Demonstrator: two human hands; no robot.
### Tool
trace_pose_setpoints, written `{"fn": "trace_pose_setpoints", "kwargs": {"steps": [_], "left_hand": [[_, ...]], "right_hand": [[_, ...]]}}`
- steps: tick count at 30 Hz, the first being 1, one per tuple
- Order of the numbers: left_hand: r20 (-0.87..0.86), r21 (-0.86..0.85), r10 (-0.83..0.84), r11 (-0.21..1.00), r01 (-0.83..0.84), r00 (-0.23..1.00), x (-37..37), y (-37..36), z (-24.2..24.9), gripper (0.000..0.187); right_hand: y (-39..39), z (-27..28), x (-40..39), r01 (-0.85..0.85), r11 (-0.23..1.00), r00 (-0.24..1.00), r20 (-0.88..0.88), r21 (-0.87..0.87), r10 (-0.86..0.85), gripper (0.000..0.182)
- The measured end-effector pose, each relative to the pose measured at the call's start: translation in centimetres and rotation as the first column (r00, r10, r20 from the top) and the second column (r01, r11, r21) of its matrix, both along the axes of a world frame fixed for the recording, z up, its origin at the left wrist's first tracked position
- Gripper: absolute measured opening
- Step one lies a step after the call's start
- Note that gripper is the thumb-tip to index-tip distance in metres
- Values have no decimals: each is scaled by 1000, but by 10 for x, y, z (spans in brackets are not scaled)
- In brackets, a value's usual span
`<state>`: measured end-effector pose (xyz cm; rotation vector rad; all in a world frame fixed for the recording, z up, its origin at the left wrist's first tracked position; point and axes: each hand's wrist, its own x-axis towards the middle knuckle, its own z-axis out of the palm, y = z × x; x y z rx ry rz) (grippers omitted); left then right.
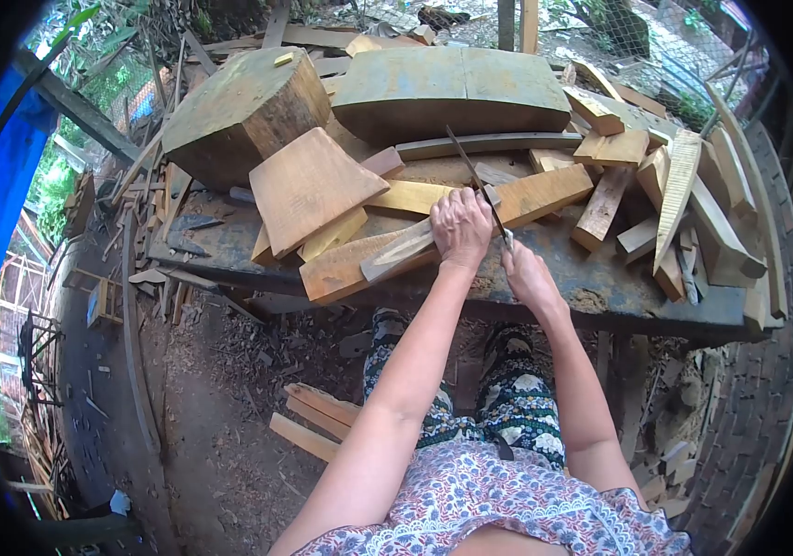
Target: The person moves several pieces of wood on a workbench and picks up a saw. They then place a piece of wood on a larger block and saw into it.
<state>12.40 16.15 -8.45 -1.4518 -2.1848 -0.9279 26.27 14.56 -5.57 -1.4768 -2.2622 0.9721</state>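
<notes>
My left hand (462,224) presses down with curled fingers on a short greyish wooden strip (400,252). The strip lies along a longer orange-brown wooden beam (345,269) on the bench. My right hand (531,276) is closed around the handle of a saw, just right of my left hand. The saw's long, narrow dark blade (472,167) points away from me and crosses the wood close beside my left fingers. It is seen nearly edge-on, so its teeth do not show. Left of my left hand rests a flat, tapered wooden block (315,190).
The dark workbench (257,269) carries a big squared log (246,116) and a wide curved timber (452,88) at the back. Loose offcuts (614,148) pile up on the right. Several boards (317,417) lie on the dirt floor by my legs.
</notes>
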Motion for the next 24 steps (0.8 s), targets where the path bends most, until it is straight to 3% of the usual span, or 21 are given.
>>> {"fn": "trace_pose_setpoints", "kwargs": {"steps": [6,8,18,24], "left_hand": [[-38,-3,19,1000,-19,999,0,0,0,18],[-55,11,34,999,-34,998,0,0,0,18],[-56,-24,36,999,-37,998,-1,2,-4,20],[-50,-25,38,999,-40,998,-1,2,-5,20]], "right_hand": [[4,-7,-8,-13,996,1000,-6,93,13,29],[-16,0,7,11,1000,1000,28,19,-12,29],[13,-13,-6,-34,998,997,69,51,31,29],[-24,4,14,20,1000,996,87,-9,-19,29]]}}
